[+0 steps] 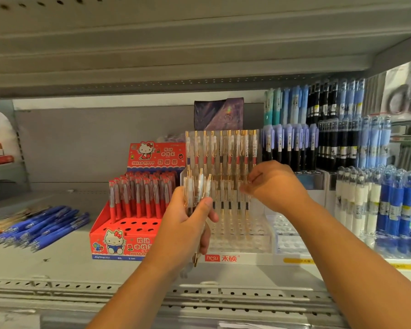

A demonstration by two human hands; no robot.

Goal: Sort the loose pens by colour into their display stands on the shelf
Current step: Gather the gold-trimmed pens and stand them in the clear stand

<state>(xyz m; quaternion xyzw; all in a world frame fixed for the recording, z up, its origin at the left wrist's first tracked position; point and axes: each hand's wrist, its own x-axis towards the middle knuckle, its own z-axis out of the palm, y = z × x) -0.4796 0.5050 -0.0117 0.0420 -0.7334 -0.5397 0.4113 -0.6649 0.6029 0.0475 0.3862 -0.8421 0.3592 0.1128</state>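
Before the clear stand [237,236], left hand [188,222] grips clear pens [201,184] (gold clips). Right hand [275,184] just beside them, fingertips [247,189] blurred: grip unclear.

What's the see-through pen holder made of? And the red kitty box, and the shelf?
The see-through stand looks like clear hard plastic with a glossy finish: the pens and holes show right through it. The red box looks like printed cardboard, with flat folded panels and a slight sheen. The shelf seems to be grey painted metal, matte, with punched holes along its front edge.
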